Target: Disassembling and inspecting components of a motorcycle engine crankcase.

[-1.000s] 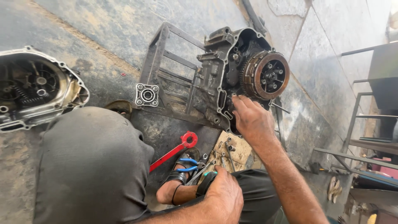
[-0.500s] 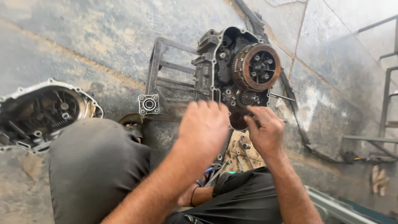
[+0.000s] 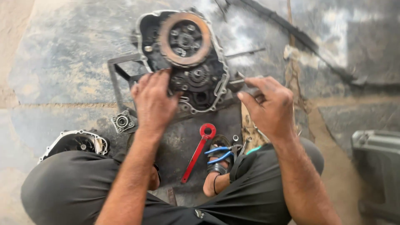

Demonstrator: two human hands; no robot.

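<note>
The engine case [image 3: 183, 62] sits on a dark metal frame [image 3: 121, 75] on the stained concrete floor [image 3: 62, 62], its round clutch [image 3: 185, 39] facing up. The left hand [image 3: 154, 102] lies flat with fingers spread and unclenched against the case's lower left edge, while the right hand [image 3: 268, 104], just right of the case, pinches a thin metal tool [image 3: 246, 81] whose tip reaches the case's right rim. Below the case, between the knees, lie a red wrench [image 3: 198, 152] and blue-handled pliers [image 3: 221, 153], with a square bearing piece [image 3: 122, 121] and an engine cover [image 3: 77, 141] to its lower left; bare floor lies open above and left of the case, and a grey box [image 3: 377, 146] stands well off to the right.
</note>
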